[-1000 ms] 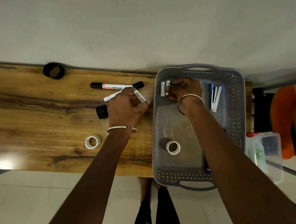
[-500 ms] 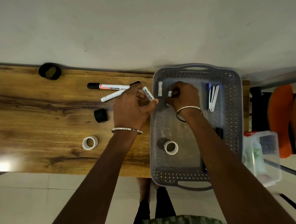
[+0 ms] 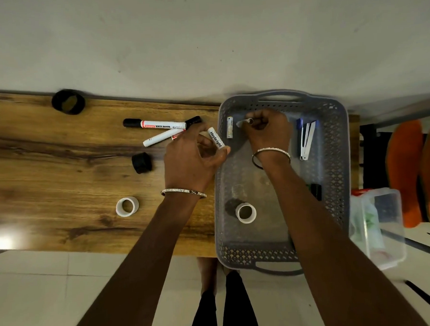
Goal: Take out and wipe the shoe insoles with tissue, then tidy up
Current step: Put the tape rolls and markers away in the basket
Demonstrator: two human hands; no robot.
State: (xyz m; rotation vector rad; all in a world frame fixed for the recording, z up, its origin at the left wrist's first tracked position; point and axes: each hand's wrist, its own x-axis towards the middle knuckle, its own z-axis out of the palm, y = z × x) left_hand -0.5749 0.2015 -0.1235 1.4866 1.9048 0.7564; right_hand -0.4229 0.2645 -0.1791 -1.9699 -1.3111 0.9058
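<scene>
At the right end of the wooden table [image 3: 47, 171], a grey perforated basket [image 3: 343, 156] sits with its far handle against the pale wall and its near handle hanging past the table's front edge. The basket's right wall reaches about to the table's right end. Just beyond it stands a clear plastic container [image 3: 379, 229].

Open room: the table's left half is mostly bare wood. On it are a black ring [image 3: 68, 102] near the back edge, a black cap [image 3: 141, 163] mid-table and a white tape roll [image 3: 127, 206] nearer the front. Two whiteboard markers [image 3: 157, 124] lie crossed at their right ends just behind the left hand. The basket floor is free through its middle. A second tape roll [image 3: 246, 212] stands toward its near end, and a blue and white stapler [image 3: 307, 139] lies by its right wall.

Left hand [image 3: 189, 161]: fingers curled, pinching a white "Heybright" marker [image 3: 215, 138] just outside the basket's left rim.

Right hand [image 3: 269, 130]: inside the basket at its far end, clenched round a small white cylinder [image 3: 243, 122] with only its tip showing. A white battery [image 3: 229, 127] lies on the basket floor just left of that tip, apart from it.

Task's thing: two orange insoles [image 3: 406, 172] stand side by side at the far right of the view, past the table's end. They are well apart from both hands, with the basket wall and a dark frame between. Neither hand touches them.
</scene>
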